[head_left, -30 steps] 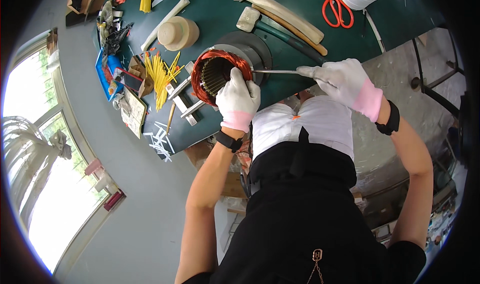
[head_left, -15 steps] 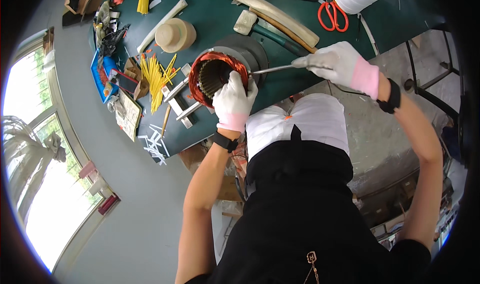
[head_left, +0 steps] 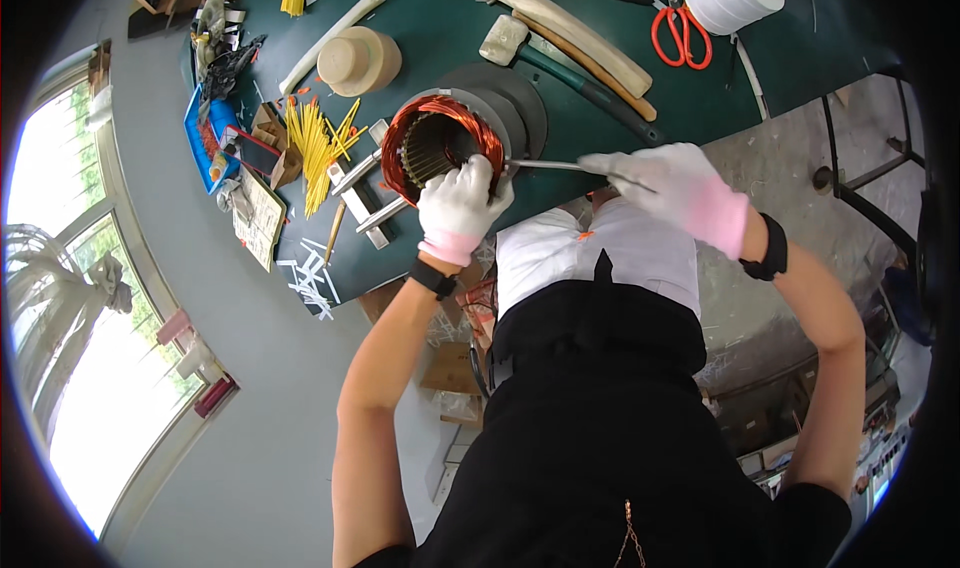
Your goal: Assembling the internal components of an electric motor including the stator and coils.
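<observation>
A motor stator [head_left: 391,158] with a ring of red-orange copper winding lies on its side on the green table, its slotted bore facing left toward me. My left hand [head_left: 458,211], in a white glove with a pink cuff, is closed over the near right rim of the winding, its fingertips at the bore. My right hand [head_left: 680,186], gloved alike, is closed around a thin metal rod [head_left: 548,165]. The rod's far end meets the right edge of the winding beside my left fingers. Its handle end is mostly hidden in the glove.
A mallet [head_left: 560,73], wooden sticks [head_left: 570,26], red-handled scissors [head_left: 683,38] and a white thread spool [head_left: 735,0] lie behind. Yellow strips [head_left: 312,153], metal bars [head_left: 372,213], a beige stepped cylinder [head_left: 358,62] and a blue tray [head_left: 205,143] are at left.
My right hand has lowered slightly and turned, still holding the rod at the winding's edge. My left hand has shifted slightly down and left along the rim. The whole view has shifted a little.
</observation>
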### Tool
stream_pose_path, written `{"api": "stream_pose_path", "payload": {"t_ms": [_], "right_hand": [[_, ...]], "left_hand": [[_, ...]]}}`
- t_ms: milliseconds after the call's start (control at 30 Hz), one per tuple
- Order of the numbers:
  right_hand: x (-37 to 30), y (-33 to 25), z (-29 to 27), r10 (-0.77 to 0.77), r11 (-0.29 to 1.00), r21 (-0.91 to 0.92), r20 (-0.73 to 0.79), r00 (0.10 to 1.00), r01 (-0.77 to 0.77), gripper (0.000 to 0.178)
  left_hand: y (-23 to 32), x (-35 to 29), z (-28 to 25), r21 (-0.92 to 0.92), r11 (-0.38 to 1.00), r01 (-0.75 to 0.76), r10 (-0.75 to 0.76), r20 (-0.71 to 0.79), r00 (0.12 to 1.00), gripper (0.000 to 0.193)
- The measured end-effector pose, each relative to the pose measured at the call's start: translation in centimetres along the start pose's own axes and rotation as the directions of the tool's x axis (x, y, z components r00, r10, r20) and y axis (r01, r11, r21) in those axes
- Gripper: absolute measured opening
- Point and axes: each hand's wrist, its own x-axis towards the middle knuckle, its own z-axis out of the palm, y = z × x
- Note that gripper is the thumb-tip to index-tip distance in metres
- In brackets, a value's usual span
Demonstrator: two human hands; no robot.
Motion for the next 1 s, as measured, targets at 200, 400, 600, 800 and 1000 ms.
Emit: {"api": "stream_pose_path", "payload": {"t_ms": [200,400,600,800,1000], "right_hand": [[-2.5,3.3,-2.1,0.192,0.978,0.085,-0.037,0.981,-0.189,0.034],[-0.2,2.7,-1.9,-0.035,0.997,0.056,-0.132,0.991,0.043,0.035],[1.0,2.8,-2.5,-0.09,0.996,-0.003,-0.204,0.975,0.091,0.035],[0.9,3.2,-1.9,-0.027,1.0,0.001,-0.176,0.984,0.028,0.034],[1.5,3.9,-2.8,-0.043,0.999,-0.005,-0.137,0.99,0.043,0.036]], "left_hand": [[-1.1,2.7,-4.1,0.024,0.996,0.086,-0.088,0.431,0.898,0.044],[2.8,4.2,-0.8,0.052,0.876,0.479,-0.479,0.188,0.857,0.05],[-1.3,3.5,-2.3,0.002,0.987,0.16,-0.152,0.321,0.935,0.028],[1.3,5.4,0.2,0.083,0.856,0.51,-0.513,0.247,0.822,0.024],[0.2,4.6,-0.3,0.037,0.946,0.323,-0.323,0.216,0.921,0.018]]}}
